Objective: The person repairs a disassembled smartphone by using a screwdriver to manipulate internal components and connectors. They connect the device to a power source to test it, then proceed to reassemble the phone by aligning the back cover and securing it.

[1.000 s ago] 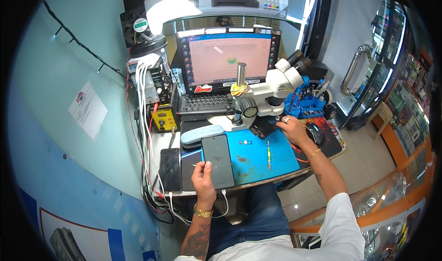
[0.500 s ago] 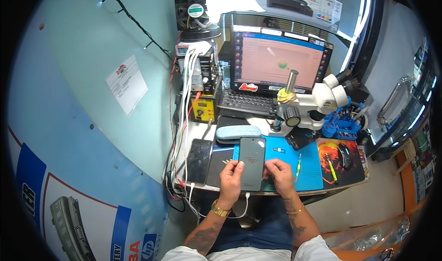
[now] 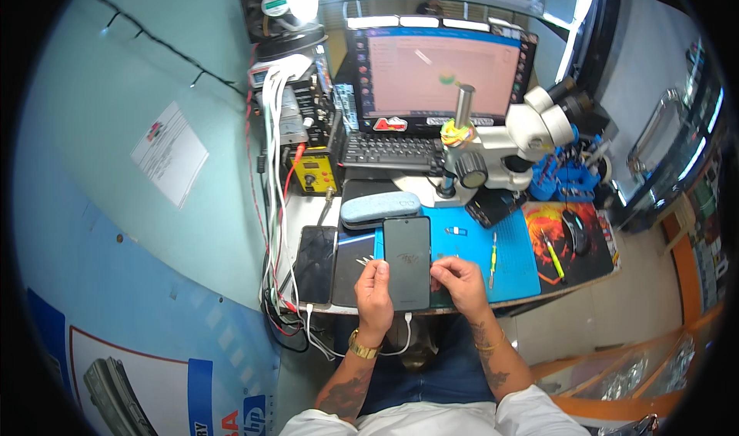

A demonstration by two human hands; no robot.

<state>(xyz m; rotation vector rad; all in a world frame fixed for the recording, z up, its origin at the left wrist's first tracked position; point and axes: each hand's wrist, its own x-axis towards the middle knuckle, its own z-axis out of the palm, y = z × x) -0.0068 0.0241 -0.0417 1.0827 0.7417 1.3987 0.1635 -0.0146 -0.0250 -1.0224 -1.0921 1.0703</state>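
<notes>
Right hand [image 3: 460, 280] — now beside phone [image 3: 407, 263]

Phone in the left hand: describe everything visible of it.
The phone is a long, dark rectangle with a smooth, glass-like grey screen bearing a dark scribbled mark. It is portrait, screen toward the camera, overlapping the blue mat in view. The left hand grips its left side; the right hand is by its right edge, contact unclear. A white cable runs to its bottom edge.
</notes>
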